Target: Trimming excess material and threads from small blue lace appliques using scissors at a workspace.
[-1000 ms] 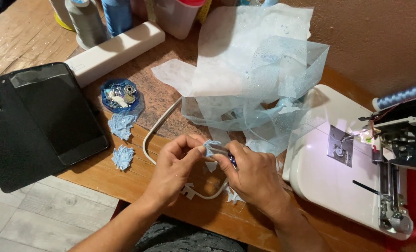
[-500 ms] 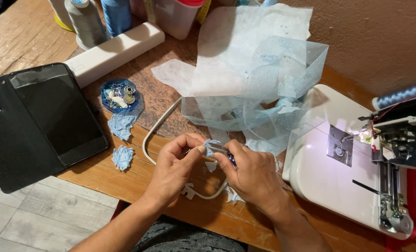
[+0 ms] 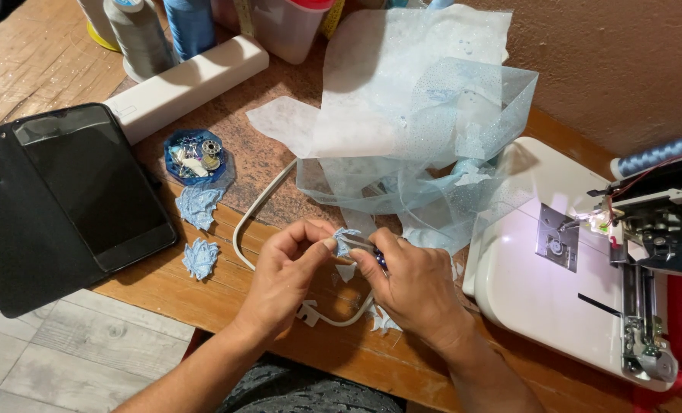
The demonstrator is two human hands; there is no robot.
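Since the earlier frame I see almost no movement: both hands stay over the bench (image 3: 89, 57). My left hand (image 3: 284, 279) pinches the small blue patch (image 3: 346, 241); my right hand (image 3: 414, 287), closed on small scissors (image 3: 375, 254), meets it from the right.

Pale blue glittery fabric (image 3: 425, 130); black phone case (image 3: 58, 206); white sewing machine (image 3: 555, 306).

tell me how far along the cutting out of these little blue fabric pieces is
Done: two trimmed blue leaf-shaped pieces lie by the phone case. In hand: the left hand pinches another small blue piece while the right hand works small scissors on it. Left: cannot tell how many more; a pile of pale blue fabric sits behind, white scraps near the hoop.
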